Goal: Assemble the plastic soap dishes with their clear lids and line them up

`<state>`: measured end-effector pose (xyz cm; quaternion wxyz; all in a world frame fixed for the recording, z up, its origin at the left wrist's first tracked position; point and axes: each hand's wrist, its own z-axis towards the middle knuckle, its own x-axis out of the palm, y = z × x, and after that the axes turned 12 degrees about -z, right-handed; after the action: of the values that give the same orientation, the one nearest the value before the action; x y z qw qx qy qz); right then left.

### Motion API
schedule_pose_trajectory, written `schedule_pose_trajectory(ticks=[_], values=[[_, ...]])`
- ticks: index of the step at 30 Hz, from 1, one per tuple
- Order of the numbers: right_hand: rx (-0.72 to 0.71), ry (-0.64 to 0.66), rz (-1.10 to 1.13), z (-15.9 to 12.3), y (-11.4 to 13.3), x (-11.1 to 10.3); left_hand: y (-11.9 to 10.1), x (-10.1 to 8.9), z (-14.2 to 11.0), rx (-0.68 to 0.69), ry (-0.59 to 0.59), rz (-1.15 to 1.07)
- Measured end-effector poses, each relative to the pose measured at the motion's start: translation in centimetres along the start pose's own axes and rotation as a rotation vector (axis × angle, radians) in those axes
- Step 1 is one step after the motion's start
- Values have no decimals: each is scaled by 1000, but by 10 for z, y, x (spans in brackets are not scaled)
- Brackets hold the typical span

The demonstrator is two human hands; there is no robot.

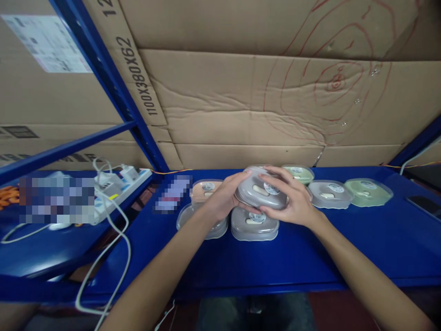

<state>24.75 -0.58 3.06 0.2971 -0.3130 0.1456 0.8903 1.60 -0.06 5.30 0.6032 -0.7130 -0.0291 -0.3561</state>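
Between my two hands is a grey lunch box with a clear lid (253, 191), a pale tab and a round sticker on top. My left hand (227, 197) grips its left side, while my right hand (298, 197) wraps the right side with fingers over the lid. Just below, a similar grey box (255, 230) rests on the blue shelf. My left forearm partly hides another greyish box (218, 230) and a peach box (198, 191). Right of my hands sit a grey box (329, 197) and a green box (368, 195); behind is another green box (303, 174).
The blue shelf (275, 266) backs onto a cardboard wall (213, 78) with red drawn rings. A blurred-out flat item (172, 195) lies left of the boxes. Beyond a blue post (144, 142) are a power strip (141, 177) and looping white cables (129, 243). A dark phone-like object (425, 204) lies far right.
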Motion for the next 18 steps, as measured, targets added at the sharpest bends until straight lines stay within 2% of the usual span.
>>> schedule_pose_trajectory(ticks=[10, 15, 18], values=[[40, 13, -76, 0, 6, 2, 3, -2, -3, 61, 5, 58], [54, -25, -7, 1, 8, 5, 5, -1, -1, 81, -85, 74], [97, -46, 76, 2, 6, 7, 4, 1, -2, 126, -81, 69]])
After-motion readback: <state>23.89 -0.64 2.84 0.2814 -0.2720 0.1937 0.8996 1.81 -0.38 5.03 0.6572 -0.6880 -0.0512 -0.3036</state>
